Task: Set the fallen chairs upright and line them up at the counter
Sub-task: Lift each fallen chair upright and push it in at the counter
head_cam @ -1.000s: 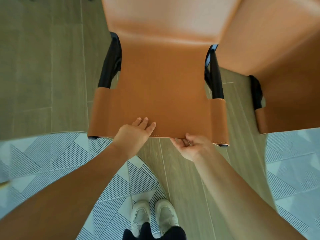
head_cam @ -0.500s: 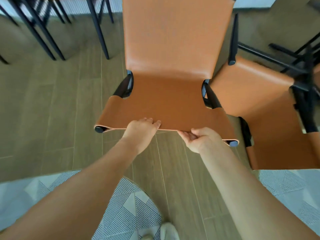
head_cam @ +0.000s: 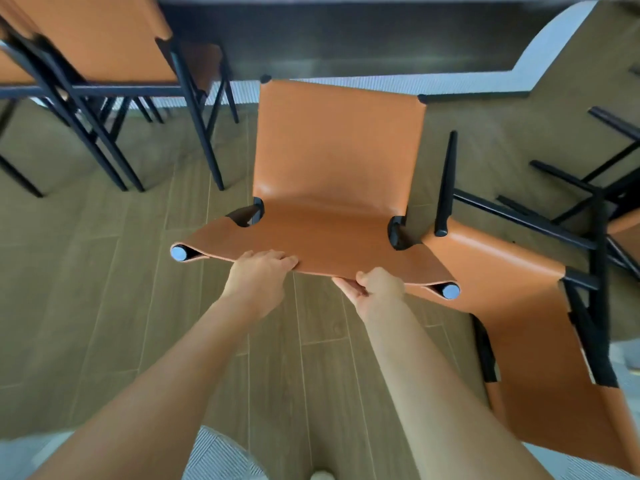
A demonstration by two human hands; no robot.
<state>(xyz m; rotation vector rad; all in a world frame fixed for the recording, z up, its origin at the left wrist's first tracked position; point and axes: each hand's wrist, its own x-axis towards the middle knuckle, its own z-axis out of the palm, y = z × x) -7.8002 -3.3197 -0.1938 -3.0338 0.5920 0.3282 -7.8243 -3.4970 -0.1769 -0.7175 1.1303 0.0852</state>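
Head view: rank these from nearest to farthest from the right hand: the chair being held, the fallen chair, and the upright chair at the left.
1. Held chair: the right hand grips its seat's front edge.
2. Fallen chair: lying tipped over, just right of that hand.
3. Upright chair: far off at the upper left.

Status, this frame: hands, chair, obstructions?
Left hand, right hand both grip chair by front seat edge. Backrest toward counter. Fallen chair crowds its right side.
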